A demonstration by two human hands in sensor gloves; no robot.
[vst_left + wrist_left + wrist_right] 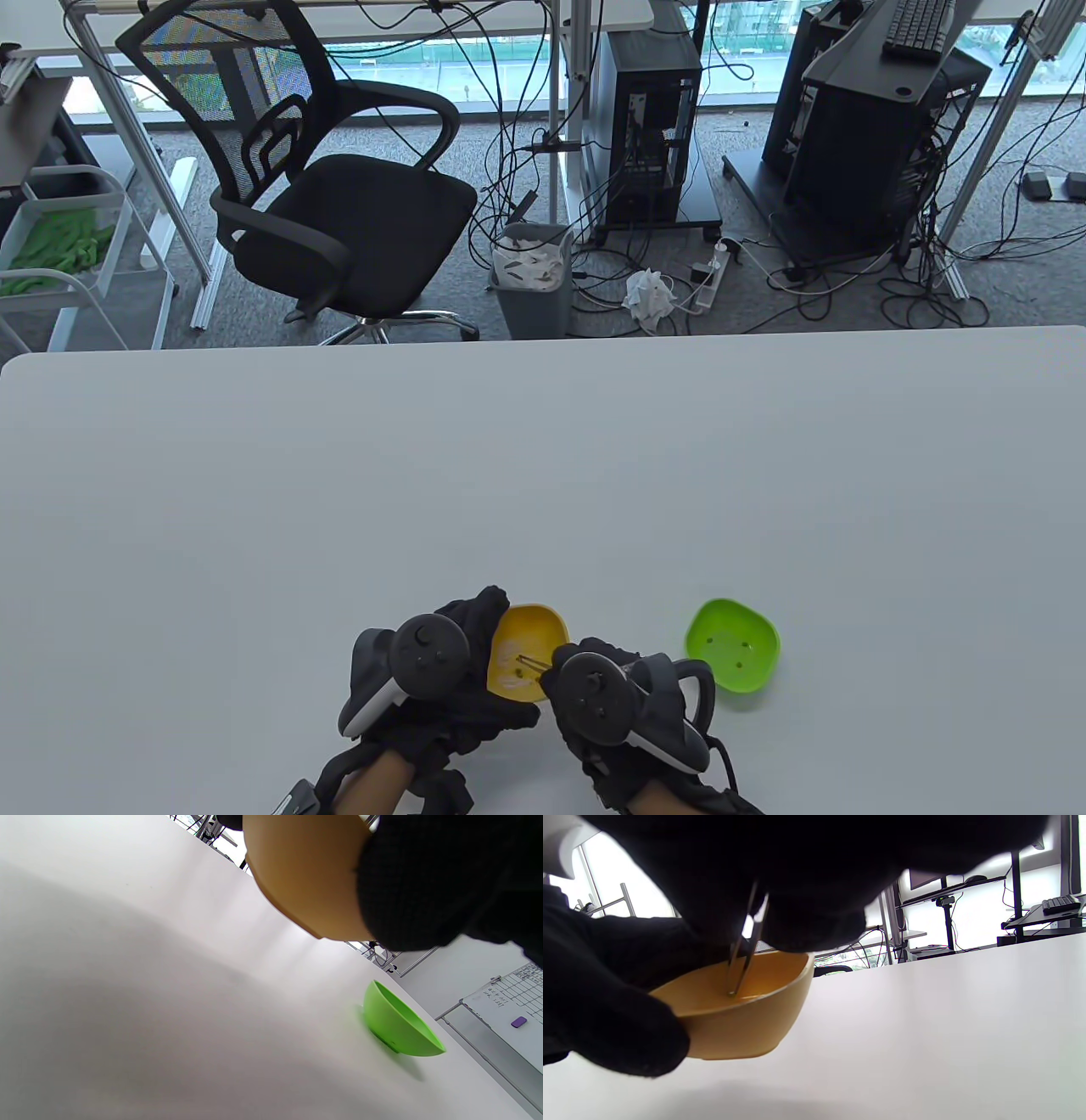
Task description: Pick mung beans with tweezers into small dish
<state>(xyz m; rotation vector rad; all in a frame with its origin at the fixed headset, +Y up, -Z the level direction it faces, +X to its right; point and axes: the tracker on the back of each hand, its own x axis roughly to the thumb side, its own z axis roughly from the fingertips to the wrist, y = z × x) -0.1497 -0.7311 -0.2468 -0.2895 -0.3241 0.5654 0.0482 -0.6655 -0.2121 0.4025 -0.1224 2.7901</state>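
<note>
My left hand (pixel 441 671) grips a yellow dish (pixel 528 649) by its left side and holds it lifted and tilted above the table; its underside shows in the left wrist view (pixel 305 878). My right hand (pixel 611 696) pinches metal tweezers (pixel 530 666) whose tips reach down into the yellow dish (pixel 746 1010), as the right wrist view shows (pixel 742 955). Small beans lie inside that dish, hard to make out. A green dish (pixel 734 643) stands on the table to the right with a few dark beans in it; it also shows in the left wrist view (pixel 396 1024).
The white table (pixel 543 475) stretches far beyond the dishes. Past its far edge stand an office chair (pixel 322 187), a waste bin (pixel 533 276) and computer towers with cables on the floor.
</note>
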